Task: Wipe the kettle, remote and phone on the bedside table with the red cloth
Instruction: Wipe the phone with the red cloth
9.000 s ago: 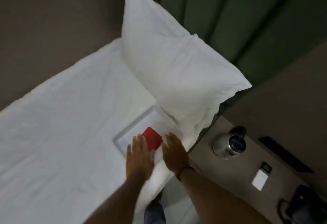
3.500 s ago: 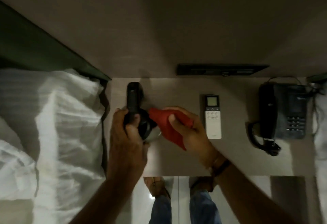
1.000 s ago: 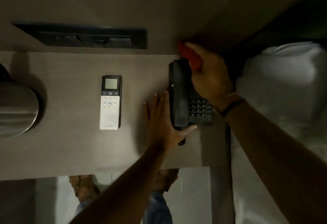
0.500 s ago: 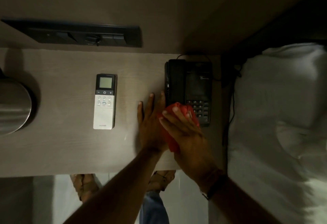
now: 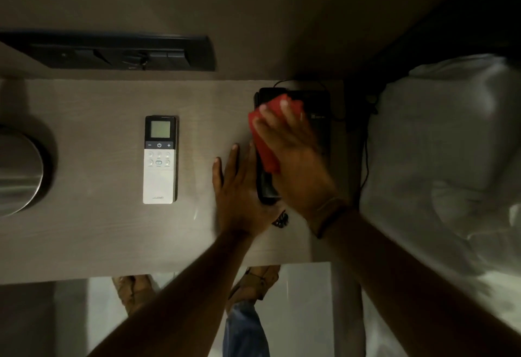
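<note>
Bedside table (image 5: 98, 229), 3 items to wipe, taken in order from my left.

Item 1, kettle (image 5: 19, 170): metal body at the far left edge of the table, cut off by the frame. Nothing touches it. I cannot tell from here whether it is wiped.

Item 2, remote (image 5: 159, 159): white, screen end toward the wall, lying flat near the middle of the table, well apart from both hands. I count it as left to do, since nothing here shows it wiped.

Item 3, phone (image 5: 321, 119): black, at the right end of the table beside the bed (image 5: 439, 142), cord running off its back edge. This is the item in hand.

Red cloth (image 5: 263, 142): bunched on the handset side of the phone, under my right hand (image 5: 293, 159). Fingers spread flat over the cloth and pressing it down; the hand is blurred, so the exact hold is probably a flat palm press, not a pinch.

Left hand (image 5: 239, 190): flat on the table, fingers straight and close together, its edge against the phone's left side, steadying it as I judge.

Progress: phone wipe under way, with the keypad side hidden by my right hand; remote outstanding; kettle unknown.
</note>
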